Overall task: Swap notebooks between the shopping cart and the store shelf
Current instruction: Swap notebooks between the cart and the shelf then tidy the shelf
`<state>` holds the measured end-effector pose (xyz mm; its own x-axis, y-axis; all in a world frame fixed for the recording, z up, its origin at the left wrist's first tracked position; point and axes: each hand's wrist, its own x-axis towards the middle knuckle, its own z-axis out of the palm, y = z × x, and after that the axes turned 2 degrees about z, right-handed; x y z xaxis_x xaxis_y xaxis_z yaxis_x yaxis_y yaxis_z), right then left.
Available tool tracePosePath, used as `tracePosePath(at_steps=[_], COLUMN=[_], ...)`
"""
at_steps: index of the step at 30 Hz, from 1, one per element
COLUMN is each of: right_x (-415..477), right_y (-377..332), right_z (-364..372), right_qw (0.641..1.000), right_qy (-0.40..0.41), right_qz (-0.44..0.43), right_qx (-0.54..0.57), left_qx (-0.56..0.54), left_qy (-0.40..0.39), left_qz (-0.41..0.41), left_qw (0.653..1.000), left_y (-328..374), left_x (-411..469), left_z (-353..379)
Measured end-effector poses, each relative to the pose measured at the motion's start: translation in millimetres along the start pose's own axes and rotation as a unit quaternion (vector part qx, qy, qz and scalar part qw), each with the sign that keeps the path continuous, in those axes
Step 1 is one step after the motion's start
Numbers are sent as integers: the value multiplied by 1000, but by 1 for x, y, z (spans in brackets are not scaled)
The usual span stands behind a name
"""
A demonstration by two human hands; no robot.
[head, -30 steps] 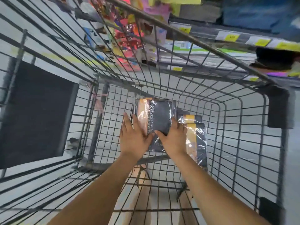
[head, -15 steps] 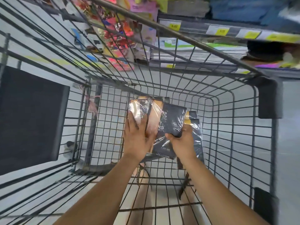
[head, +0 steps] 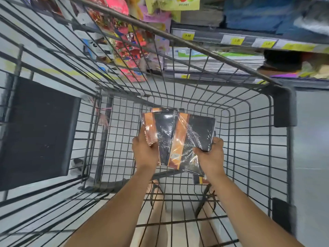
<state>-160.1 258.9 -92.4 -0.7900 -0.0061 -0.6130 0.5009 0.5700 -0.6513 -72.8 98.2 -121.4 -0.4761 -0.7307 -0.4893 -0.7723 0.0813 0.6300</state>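
Both my hands reach into the wire shopping cart (head: 249,132) and hold black-and-orange notebooks wrapped in clear plastic. My left hand (head: 145,152) grips the left notebook pack (head: 160,132) by its lower left edge. My right hand (head: 211,157) grips the right notebook (head: 195,138) at its lower right corner. The packs overlap and are lifted off the cart floor, fanned upward. The corner of another notebook (head: 200,180) shows on the cart floor under my right wrist. The store shelf (head: 222,63) with stacked notebooks runs beyond the cart's far rim.
The cart's top rail (head: 178,39) crosses diagonally in front of the shelf. Yellow price tags (head: 236,41) line the shelf edge. Colourful hanging packets (head: 131,49) sit at the upper left. A black panel (head: 35,129) fills the cart's left side. My feet show through the cart floor.
Both hands have picked the notebooks up from the cart floor and raised them, the right hand's notebook separating and fanning out to the right.
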Motion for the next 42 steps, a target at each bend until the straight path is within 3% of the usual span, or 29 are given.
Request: tracePosePath(at_steps=[6,12,18,21,26,30,35,42], right_x=[-20,-54,-86,-101,-107,-93,-74,-40], right_y=[-17,-56,-93,-114,-137,-143,-139,-129], right_z=[-4,-24,-71,-106,-182,-259,-361,-467], right_qw=[1000,997,987,980,963,933,913,919], right_qy=[14,-29,-73,-72,-89,-109,-124,-38], right_qz=[-15,-72,-118,-147,-99,-40,-40,-65], right_qx=[10,30,77,111,235,340,387,386], left_qx=[-18,-26,-205,-202,-343,-423,-437,-449], left_qy=[-22,-27,9,58,108,107,92,50], left_qz=[-13,-7,-79,-72,-72,-51,12,16], left_qw=[1000,999,976,975,930,899,894,892], left_y=[13,51,92,118,168,222,290,346], left_x=[-3,-31,-79,-113,-165,-201,-246,-289], left_z=[-12,-39,-89,-110,-121,-107,-56,26])
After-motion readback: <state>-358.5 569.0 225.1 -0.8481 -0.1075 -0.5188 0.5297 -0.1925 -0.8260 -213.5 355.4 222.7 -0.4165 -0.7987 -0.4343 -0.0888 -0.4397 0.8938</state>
